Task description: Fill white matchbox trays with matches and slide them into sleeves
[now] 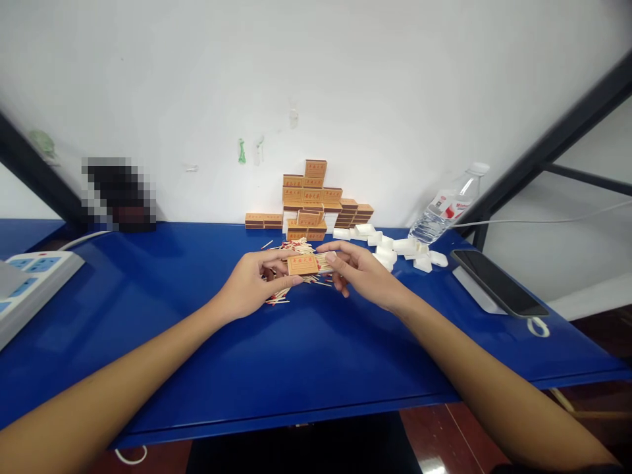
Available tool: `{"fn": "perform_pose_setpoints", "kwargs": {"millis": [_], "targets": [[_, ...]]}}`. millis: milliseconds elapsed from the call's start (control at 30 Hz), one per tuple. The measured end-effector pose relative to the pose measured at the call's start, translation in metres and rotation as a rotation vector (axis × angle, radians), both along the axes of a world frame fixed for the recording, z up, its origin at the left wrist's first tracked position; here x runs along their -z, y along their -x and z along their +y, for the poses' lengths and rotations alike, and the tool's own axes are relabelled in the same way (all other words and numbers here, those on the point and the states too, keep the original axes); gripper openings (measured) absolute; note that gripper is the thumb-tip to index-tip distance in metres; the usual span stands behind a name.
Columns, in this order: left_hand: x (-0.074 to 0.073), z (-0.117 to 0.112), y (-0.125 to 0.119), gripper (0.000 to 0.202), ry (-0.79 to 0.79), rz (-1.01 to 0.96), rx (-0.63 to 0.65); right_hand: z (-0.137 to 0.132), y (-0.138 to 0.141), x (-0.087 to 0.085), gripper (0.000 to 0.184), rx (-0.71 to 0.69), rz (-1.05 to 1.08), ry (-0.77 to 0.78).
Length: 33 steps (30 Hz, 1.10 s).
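Observation:
Between my hands is an orange matchbox [303,264] with red print, its white tray [324,263] part way out to the right and filled with matches. My left hand [253,280] grips the orange sleeve from the left, thumb along the lower edge. On the other side, my right hand [363,270] pinches the tray's end between thumb and fingers. Below and behind the box lies a loose pile of red-tipped matches [279,296], partly hidden by my hands.
Matchboxes [312,196] stand stacked against the wall. White empty trays [384,243] lie scattered right of them, near a leaning water bottle [447,207]. A phone [498,283] rests at the right, a power strip [37,280] at the left of the blue table [276,368].

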<state>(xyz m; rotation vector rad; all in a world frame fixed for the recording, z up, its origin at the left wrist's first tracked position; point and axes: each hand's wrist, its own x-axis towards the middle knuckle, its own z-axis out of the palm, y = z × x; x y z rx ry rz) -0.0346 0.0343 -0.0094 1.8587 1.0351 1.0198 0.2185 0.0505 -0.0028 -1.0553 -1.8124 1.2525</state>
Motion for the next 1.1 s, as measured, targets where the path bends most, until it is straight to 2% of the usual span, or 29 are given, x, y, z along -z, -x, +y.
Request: {"fn": "perform_pose_setpoints", "kwargs": {"millis": [133,233,300,400,600,833,967,1100], "targets": [[0.0,0.001,0.001,0.053,-0.009,0.032,-0.036,0.002,-0.003,0.003,0.028,0.12,-0.085,-0.369],[0.0,0.002,0.002,0.053,0.016,0.061,-0.01,0.003,-0.008,-0.003,0.013,0.031,-0.167,-0.555],[0.001,0.001,0.003,0.054,0.039,0.069,0.025,0.003,-0.011,-0.008,0.008,-0.054,-0.224,-0.569],[0.002,0.001,0.003,0.055,0.055,0.064,0.064,0.002,-0.012,-0.012,0.008,-0.106,-0.296,-0.545],[0.0,-0.001,0.003,0.053,0.097,0.053,0.085,0.0,-0.01,-0.006,0.01,-0.204,-0.367,-0.543],[0.0,0.002,0.006,0.046,0.157,-0.018,0.107,-0.006,-0.007,-0.004,0.011,-0.218,-0.364,-0.606],[0.003,0.006,0.009,0.05,0.176,-0.043,0.139,-0.008,-0.005,-0.004,0.009,-0.198,-0.358,-0.647],[0.002,0.007,0.008,0.057,0.168,-0.041,0.152,-0.005,-0.005,-0.002,0.009,-0.097,-0.287,-0.648]]}}
